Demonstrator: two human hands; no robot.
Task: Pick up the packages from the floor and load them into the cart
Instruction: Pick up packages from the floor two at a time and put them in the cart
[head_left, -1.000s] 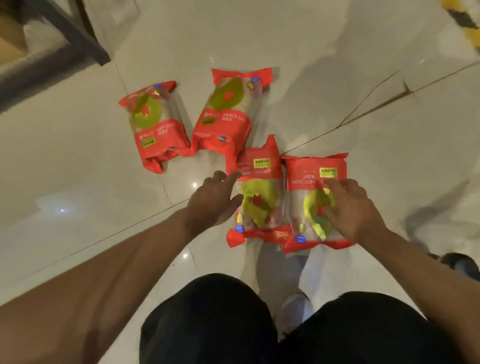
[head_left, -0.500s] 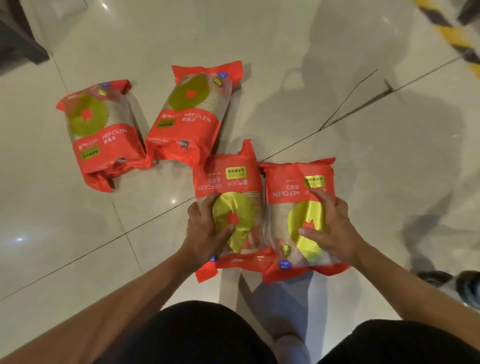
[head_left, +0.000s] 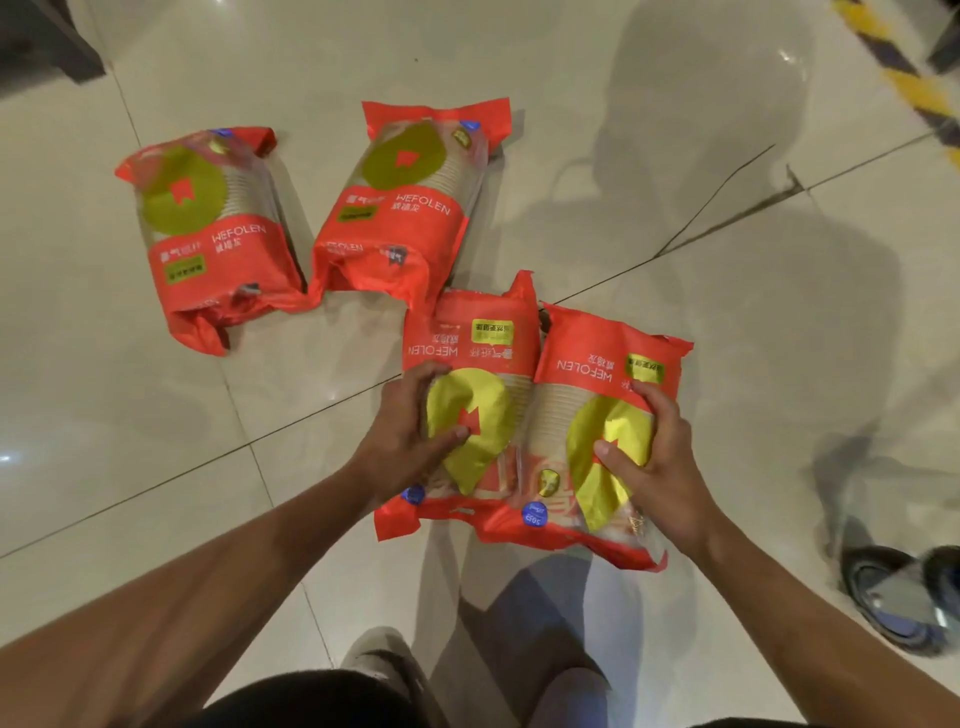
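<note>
Several red packages with yellow-green round labels are on the pale tiled floor. My left hand (head_left: 410, 441) grips the near left package (head_left: 478, 343), fingers wrapped round its side and thumb on its yellow label. My right hand (head_left: 654, 462) grips the near right package (head_left: 587, 364) beside it the same way. These two packages touch along their long sides and appear raised a little off the floor. Two more packages lie farther away: the far left package (head_left: 208, 234) and the far middle package (head_left: 410, 208). No cart shows in the view.
A dark shoe (head_left: 898, 597) of another person stands at the right. Yellow-black floor tape (head_left: 904, 78) runs along the top right. A dark furniture base (head_left: 47, 41) sits at the top left. My own shoe (head_left: 384, 654) is below the held packages.
Both hands went from resting flat on the two near packages to closing round them. The two packages now sit closer to me and look slightly lifted. The far two have not moved.
</note>
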